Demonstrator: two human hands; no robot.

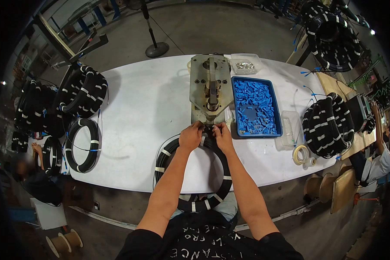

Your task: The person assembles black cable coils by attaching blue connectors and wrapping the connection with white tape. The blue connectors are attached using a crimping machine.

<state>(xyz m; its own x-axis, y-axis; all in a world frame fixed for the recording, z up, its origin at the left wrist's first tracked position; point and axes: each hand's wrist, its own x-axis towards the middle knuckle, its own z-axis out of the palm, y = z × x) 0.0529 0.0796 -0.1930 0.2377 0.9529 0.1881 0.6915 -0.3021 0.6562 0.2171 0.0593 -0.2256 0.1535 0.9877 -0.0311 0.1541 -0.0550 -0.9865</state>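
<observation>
Both my hands are at the foot of a metal bench press [211, 86], close together just below its ram. The fingers of my left hand [191, 136] are pinched together at the press's left side; what they hold is hidden. My right hand [222, 138] is also pinched, with a small pale bit at its fingertips too tiny to name. Under my forearms lies a coil of black cable [226, 171] bound with white tape, partly on the table and partly over its front edge at my lap.
Right of the press stand a blue tray [279, 117] of small blue connectors, a clear box [256, 69] of metal parts and another clear box [289, 130]. Tape rolls [300, 154] lie near taped cable coils [329, 125]. More coils [83, 93] sit left. People work at both sides.
</observation>
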